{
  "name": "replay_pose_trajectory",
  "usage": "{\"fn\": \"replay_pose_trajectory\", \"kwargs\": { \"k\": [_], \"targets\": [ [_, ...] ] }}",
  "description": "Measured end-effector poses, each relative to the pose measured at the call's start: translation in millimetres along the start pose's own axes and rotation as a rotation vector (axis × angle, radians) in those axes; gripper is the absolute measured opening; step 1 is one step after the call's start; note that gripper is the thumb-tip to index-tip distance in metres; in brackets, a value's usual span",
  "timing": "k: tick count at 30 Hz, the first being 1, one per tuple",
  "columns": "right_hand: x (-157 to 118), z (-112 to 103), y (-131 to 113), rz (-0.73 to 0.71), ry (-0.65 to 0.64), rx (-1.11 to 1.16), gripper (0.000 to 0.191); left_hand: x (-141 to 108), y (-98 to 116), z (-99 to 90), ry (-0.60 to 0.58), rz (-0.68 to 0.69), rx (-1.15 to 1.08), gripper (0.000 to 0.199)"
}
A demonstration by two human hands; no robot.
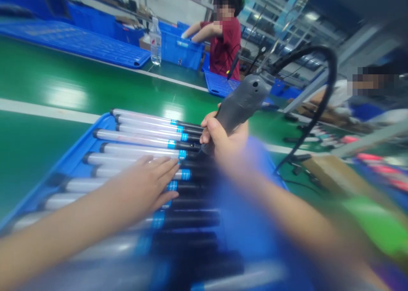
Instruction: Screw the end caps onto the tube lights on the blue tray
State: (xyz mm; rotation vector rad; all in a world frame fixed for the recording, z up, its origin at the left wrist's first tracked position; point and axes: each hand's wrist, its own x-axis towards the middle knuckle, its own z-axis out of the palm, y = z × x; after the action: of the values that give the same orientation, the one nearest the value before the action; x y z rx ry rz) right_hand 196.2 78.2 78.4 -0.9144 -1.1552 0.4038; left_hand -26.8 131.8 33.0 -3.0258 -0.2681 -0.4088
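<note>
My right hand grips a dark grey electric screwdriver, with a thick black cable arching off its upper end. The tool slants down to the left, its lower end close to the black handles of the light sticks. These are clear tubes with black ends and blue bands, several of them side by side in a blue tray. Fingers stretched out, my left hand lies flat over the middle sticks, near their blue bands. The screwdriver's tip is hard to make out, and the nearest sticks are blurred.
A green work surface surrounds the tray. Beyond stand a water bottle, a blue crate and a blue perforated panel. One person in red reaches into the crate; another sits at right. A cardboard box lies right.
</note>
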Motion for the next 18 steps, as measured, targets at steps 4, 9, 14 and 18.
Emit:
{"fn": "replay_pose_trajectory", "kwargs": {
  "k": [4,9,14,18],
  "targets": [
    [0.3,0.3,1.9,-0.012,0.026,-0.017,0.04,-1.1,-1.3,0.0,0.009,-0.008,-0.043,0.065],
    [2.8,1.7,6.0,-0.013,0.03,0.017,0.039,0.2,-2.1,-1.6,-0.048,-0.027,-0.057,0.063],
    [10.7,6.9,10.2,0.048,0.08,-0.023,0.039,2.3,-4.1,-2.5,-0.03,0.021,-0.008,0.066],
    [14.4,9.5,12.5,0.06,0.092,-0.043,0.042,3.1,-3.9,-3.1,0.0,0.028,-0.053,0.066]
  ]
}}
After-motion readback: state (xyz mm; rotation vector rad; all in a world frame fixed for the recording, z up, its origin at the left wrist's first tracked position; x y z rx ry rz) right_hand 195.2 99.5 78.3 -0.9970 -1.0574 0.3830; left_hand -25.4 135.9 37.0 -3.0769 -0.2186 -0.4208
